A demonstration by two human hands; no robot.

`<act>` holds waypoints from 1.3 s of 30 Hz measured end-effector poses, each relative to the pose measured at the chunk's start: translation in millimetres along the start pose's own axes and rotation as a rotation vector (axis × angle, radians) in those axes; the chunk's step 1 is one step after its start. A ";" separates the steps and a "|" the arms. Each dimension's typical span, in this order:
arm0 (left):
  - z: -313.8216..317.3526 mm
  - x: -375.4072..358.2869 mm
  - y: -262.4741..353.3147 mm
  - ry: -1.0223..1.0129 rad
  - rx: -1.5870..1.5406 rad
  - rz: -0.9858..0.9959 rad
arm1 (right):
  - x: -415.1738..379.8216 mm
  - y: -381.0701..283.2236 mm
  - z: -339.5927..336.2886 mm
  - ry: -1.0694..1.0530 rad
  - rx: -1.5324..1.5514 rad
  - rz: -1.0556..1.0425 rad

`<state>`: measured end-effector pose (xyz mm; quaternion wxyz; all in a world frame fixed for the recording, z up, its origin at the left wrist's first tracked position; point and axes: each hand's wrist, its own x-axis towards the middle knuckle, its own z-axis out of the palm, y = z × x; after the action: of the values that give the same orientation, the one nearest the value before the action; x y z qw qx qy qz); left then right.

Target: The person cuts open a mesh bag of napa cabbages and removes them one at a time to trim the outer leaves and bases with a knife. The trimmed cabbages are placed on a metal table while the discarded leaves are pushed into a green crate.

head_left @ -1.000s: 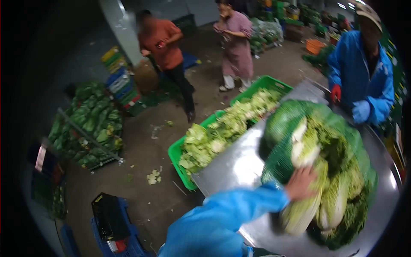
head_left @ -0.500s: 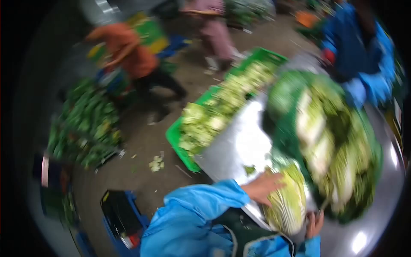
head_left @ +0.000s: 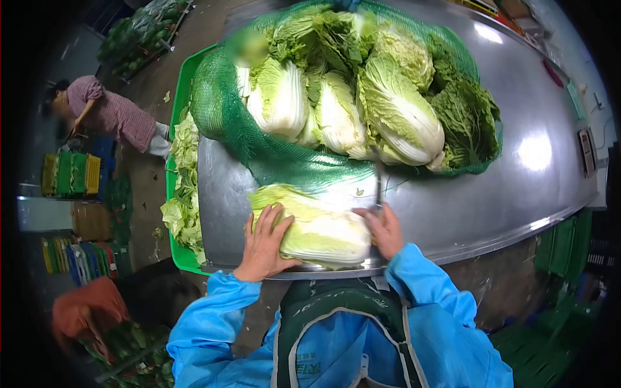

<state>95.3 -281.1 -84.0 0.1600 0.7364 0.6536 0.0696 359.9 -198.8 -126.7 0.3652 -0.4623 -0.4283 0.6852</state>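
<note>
A trimmed napa cabbage point(head_left: 323, 229) lies on its side near the front edge of the metal table, its white base to the right. My left hand point(head_left: 262, 246) grips its leafy left end, fingers spread over the top and thumb low at the front. At the base end, my right hand point(head_left: 386, 231) is closed around a knife point(head_left: 379, 184). The blade points away from me and is blurred; the handle is mostly hidden in my fingers. Just beyond, several more napa cabbages point(head_left: 404, 110) rest in an open green mesh bag point(head_left: 297, 168).
The metal table point(head_left: 479, 200) stretches off to the right. Against its left edge stands a green crate point(head_left: 173, 187) with loose cabbage leaves point(head_left: 185, 168). Two people are on the floor at left, one in pink point(head_left: 113, 113), one in orange point(head_left: 90, 313). Stacked crates stand lower right.
My view has swung round and steadied, bringing the table square in front of me. My left hand stays on the cabbage, and the right stays by its base with the knife.
</note>
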 end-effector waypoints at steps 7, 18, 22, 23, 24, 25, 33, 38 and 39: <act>-2.5 2.1 -21.5 -0.029 -0.044 0.037 | 19.3 1.6 12.5 0.051 -0.370 -0.087; -0.4 4.8 -8.4 -0.010 0.085 -0.189 | -24.6 6.7 31.0 -0.071 -0.725 0.060; 17.5 11.4 -11.1 -0.017 -0.018 -0.113 | -22.2 6.5 39.3 -0.187 -0.887 0.107; 19.4 11.5 -12.7 -0.013 -0.010 -0.114 | -22.5 6.6 41.0 -0.201 -0.909 0.123; 20.8 9.5 -13.9 -0.012 -0.003 -0.118 | -23.5 6.3 43.2 -0.204 -0.911 0.136; 22.1 8.9 -13.9 -0.019 -0.009 -0.121 | -23.2 5.4 45.0 -0.217 -0.929 0.163; 27.3 16.6 -20.0 0.011 -0.012 -0.108 | -5.2 14.2 39.5 -0.295 -1.010 0.179; 35.1 26.2 -35.6 -0.008 -0.076 -0.091 | 23.8 45.2 42.1 -0.286 -1.035 0.163; 34.0 25.8 -38.6 -0.006 -0.101 -0.077 | 36.1 59.8 43.0 -0.298 -1.087 0.217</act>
<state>73.0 -257.0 -131.3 0.2015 0.7018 0.6768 0.0939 301.8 -199.1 -184.8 -0.0619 -0.5233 -0.7159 0.4580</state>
